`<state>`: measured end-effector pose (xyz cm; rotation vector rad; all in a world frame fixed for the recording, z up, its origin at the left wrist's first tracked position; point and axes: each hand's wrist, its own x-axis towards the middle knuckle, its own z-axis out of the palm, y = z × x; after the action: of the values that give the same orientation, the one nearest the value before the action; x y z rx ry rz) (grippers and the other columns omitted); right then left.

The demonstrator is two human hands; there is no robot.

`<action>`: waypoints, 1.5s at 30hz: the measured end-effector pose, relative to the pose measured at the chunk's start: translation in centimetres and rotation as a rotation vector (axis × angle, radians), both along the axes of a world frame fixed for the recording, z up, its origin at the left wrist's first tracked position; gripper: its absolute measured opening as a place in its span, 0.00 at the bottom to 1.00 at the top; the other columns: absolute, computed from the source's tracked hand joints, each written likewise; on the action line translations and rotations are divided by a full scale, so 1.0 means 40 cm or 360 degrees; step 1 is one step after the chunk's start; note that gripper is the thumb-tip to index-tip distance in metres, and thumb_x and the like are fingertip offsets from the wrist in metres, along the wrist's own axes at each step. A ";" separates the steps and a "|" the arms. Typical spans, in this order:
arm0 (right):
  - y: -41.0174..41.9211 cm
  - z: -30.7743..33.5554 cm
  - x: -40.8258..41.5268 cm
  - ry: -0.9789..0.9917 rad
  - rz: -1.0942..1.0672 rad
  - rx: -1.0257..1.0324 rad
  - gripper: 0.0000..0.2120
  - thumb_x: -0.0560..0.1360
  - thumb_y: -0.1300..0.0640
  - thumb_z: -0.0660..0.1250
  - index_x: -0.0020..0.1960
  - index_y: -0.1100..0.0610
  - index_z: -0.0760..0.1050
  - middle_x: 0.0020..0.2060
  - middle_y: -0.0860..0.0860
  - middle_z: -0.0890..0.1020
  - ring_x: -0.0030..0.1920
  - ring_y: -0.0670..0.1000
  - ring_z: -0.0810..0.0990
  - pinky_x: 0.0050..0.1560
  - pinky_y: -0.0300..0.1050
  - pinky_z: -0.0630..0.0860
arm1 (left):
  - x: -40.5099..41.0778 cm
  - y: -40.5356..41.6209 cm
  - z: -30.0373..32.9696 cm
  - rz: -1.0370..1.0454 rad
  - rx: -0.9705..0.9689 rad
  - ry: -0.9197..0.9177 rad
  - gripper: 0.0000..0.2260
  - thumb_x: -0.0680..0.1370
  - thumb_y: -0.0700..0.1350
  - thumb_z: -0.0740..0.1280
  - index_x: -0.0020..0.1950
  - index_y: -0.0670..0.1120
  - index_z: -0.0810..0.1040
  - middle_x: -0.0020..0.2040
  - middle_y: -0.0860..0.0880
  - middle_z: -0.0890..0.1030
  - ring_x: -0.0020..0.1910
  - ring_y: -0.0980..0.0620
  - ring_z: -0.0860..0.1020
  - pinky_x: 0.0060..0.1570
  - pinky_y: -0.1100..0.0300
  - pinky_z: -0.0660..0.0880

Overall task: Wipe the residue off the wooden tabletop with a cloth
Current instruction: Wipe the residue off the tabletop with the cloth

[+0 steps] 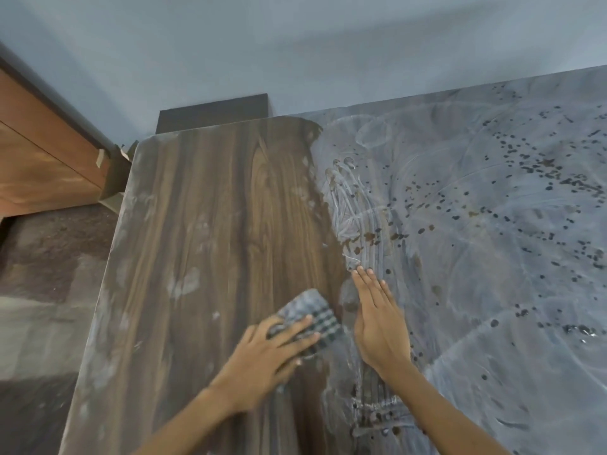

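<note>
head view is showing the left hand (262, 359) pressing flat on a checked cloth (312, 320), fingers spread over it rather than clamped, likely to be keeping broad contact for wiping. the cloth is lying on the desk (203, 224) just left of the residue (476, 224), right at the residue's border. the right hand (381, 320) is resting open and flat on the residue's left margin, holding nothing, probably bracing. everything left of the residue is looking mostly bare wood with faint smears; the residue is reaching the desk's far edge, leaving wide unobstructed room rightward for sweeping.
</note>
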<state>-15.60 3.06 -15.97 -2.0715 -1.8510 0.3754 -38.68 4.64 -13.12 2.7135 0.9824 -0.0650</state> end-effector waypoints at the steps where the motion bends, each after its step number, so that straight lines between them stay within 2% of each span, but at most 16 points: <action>1: 0.000 0.002 0.000 -0.0002 -0.0008 0.0002 0.27 0.73 0.62 0.49 0.71 0.62 0.65 0.70 0.54 0.68 0.70 0.51 0.66 0.70 0.45 0.55 | -0.034 0.034 -0.012 0.0030 0.0036 0.0023 0.19 0.81 0.57 0.45 0.72 0.61 0.58 0.72 0.58 0.64 0.57 0.51 0.71 0.52 0.57 0.68; 4: -0.004 -0.001 0.000 -0.0020 -0.0016 -0.0009 0.27 0.73 0.61 0.48 0.71 0.62 0.65 0.70 0.54 0.69 0.70 0.51 0.65 0.71 0.46 0.53 | -0.049 0.207 -0.030 0.0413 0.0121 0.0017 0.22 0.81 0.58 0.43 0.71 0.56 0.63 0.72 0.51 0.65 0.58 0.42 0.75 0.54 0.55 0.68; 9: -0.002 -0.009 0.000 -0.0089 -0.0015 0.0007 0.26 0.73 0.61 0.49 0.70 0.62 0.66 0.69 0.54 0.70 0.70 0.51 0.66 0.71 0.47 0.52 | 0.177 0.445 0.013 0.1311 -0.0182 -0.0134 0.20 0.81 0.55 0.52 0.73 0.57 0.59 0.76 0.54 0.55 0.69 0.40 0.55 0.66 0.45 0.59; 11: -0.001 -0.009 0.000 -0.0088 -0.0005 0.0025 0.26 0.73 0.61 0.49 0.70 0.62 0.65 0.69 0.54 0.69 0.70 0.51 0.66 0.70 0.47 0.54 | 0.258 0.437 0.017 0.1185 -0.0172 -0.0179 0.19 0.81 0.55 0.52 0.72 0.58 0.60 0.75 0.54 0.57 0.69 0.40 0.56 0.67 0.45 0.59; 14: -0.005 -0.008 0.000 -0.0032 -0.0021 0.0033 0.26 0.72 0.63 0.51 0.70 0.63 0.65 0.68 0.55 0.70 0.69 0.51 0.67 0.70 0.46 0.55 | 0.286 0.294 0.006 0.0479 -0.0085 -0.0138 0.20 0.80 0.56 0.50 0.73 0.60 0.58 0.75 0.57 0.57 0.66 0.44 0.60 0.61 0.50 0.65; 16: -0.006 -0.006 0.000 0.0002 -0.0041 0.0023 0.26 0.72 0.64 0.51 0.70 0.63 0.65 0.68 0.55 0.71 0.69 0.51 0.68 0.71 0.44 0.54 | 0.246 0.221 0.006 0.0297 0.0000 -0.0070 0.22 0.79 0.58 0.44 0.74 0.61 0.56 0.76 0.58 0.55 0.63 0.45 0.62 0.58 0.53 0.66; 20: -0.004 -0.009 -0.003 0.0018 -0.0046 0.0006 0.26 0.72 0.64 0.51 0.70 0.62 0.66 0.67 0.55 0.71 0.69 0.51 0.67 0.72 0.44 0.50 | 0.174 0.376 -0.013 0.0679 0.0176 0.0084 0.28 0.77 0.60 0.38 0.74 0.57 0.59 0.75 0.54 0.58 0.64 0.42 0.65 0.58 0.50 0.68; 23: -0.002 -0.014 -0.002 0.0024 -0.0053 0.0027 0.26 0.72 0.64 0.50 0.70 0.62 0.66 0.67 0.55 0.71 0.69 0.51 0.68 0.72 0.46 0.51 | 0.189 0.532 -0.002 0.1270 -0.0025 0.0023 0.21 0.81 0.55 0.47 0.74 0.55 0.58 0.76 0.52 0.55 0.68 0.39 0.59 0.64 0.46 0.61; 25: -0.001 -0.013 -0.002 0.0044 -0.0058 0.0046 0.27 0.71 0.64 0.49 0.69 0.62 0.66 0.67 0.55 0.72 0.69 0.51 0.68 0.72 0.46 0.51 | 0.236 0.546 0.010 0.1373 -0.0103 -0.0041 0.20 0.82 0.53 0.50 0.74 0.55 0.57 0.77 0.53 0.53 0.70 0.38 0.55 0.67 0.44 0.58; 29: -0.001 -0.013 0.000 0.0136 -0.0154 0.0104 0.28 0.70 0.65 0.47 0.70 0.62 0.65 0.68 0.54 0.71 0.69 0.52 0.67 0.71 0.45 0.51 | 0.259 0.333 -0.002 0.0729 -0.0011 -0.0109 0.20 0.81 0.54 0.49 0.74 0.58 0.57 0.76 0.56 0.55 0.68 0.44 0.56 0.63 0.48 0.62; 32: 0.000 -0.005 -0.001 0.0251 -0.0278 0.0163 0.29 0.71 0.65 0.45 0.71 0.62 0.64 0.68 0.54 0.70 0.71 0.46 0.59 0.72 0.44 0.54 | 0.175 0.107 -0.003 0.0309 0.0077 -0.0055 0.20 0.80 0.56 0.49 0.73 0.60 0.58 0.74 0.57 0.60 0.64 0.48 0.61 0.57 0.53 0.69; 36: 0.006 0.001 0.000 0.0173 -0.0231 0.0114 0.27 0.73 0.64 0.46 0.70 0.62 0.65 0.68 0.55 0.71 0.71 0.51 0.63 0.73 0.44 0.51 | 0.027 0.121 -0.016 0.0041 0.0204 0.0103 0.20 0.82 0.55 0.44 0.71 0.53 0.64 0.70 0.52 0.70 0.64 0.50 0.70 0.57 0.55 0.67; 37: 0.007 0.001 0.000 0.0146 -0.0204 0.0111 0.26 0.73 0.65 0.48 0.70 0.62 0.65 0.68 0.55 0.71 0.71 0.53 0.65 0.73 0.45 0.49 | 0.003 0.171 -0.029 0.0141 0.0248 0.0147 0.22 0.82 0.55 0.42 0.70 0.51 0.66 0.69 0.50 0.71 0.66 0.49 0.69 0.58 0.54 0.65; 39: 0.005 -0.002 0.001 0.0136 -0.0172 0.0133 0.26 0.72 0.69 0.55 0.70 0.61 0.66 0.68 0.55 0.71 0.71 0.54 0.66 0.72 0.47 0.49 | -0.004 0.260 -0.035 0.0707 0.0231 0.0106 0.26 0.81 0.58 0.41 0.70 0.49 0.67 0.70 0.48 0.70 0.65 0.42 0.69 0.59 0.52 0.63; 42: 0.000 0.003 0.004 0.0146 -0.0158 0.0132 0.27 0.72 0.72 0.61 0.69 0.61 0.67 0.69 0.55 0.70 0.72 0.54 0.63 0.73 0.49 0.52 | 0.094 0.278 -0.028 0.1451 0.0025 0.0051 0.23 0.80 0.58 0.48 0.74 0.53 0.60 0.76 0.51 0.58 0.66 0.39 0.63 0.63 0.48 0.62; 45: -0.002 0.007 0.003 0.0144 -0.0124 0.0115 0.25 0.73 0.71 0.57 0.70 0.62 0.67 0.69 0.55 0.69 0.72 0.54 0.62 0.74 0.50 0.52 | 0.182 0.126 -0.021 0.1052 0.0098 0.0055 0.23 0.80 0.57 0.47 0.75 0.53 0.58 0.76 0.51 0.58 0.65 0.38 0.64 0.61 0.47 0.65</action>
<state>-15.48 2.97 -15.69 -2.0369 -1.7019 0.3705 -31.39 9.69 -13.97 2.3002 1.8531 0.0431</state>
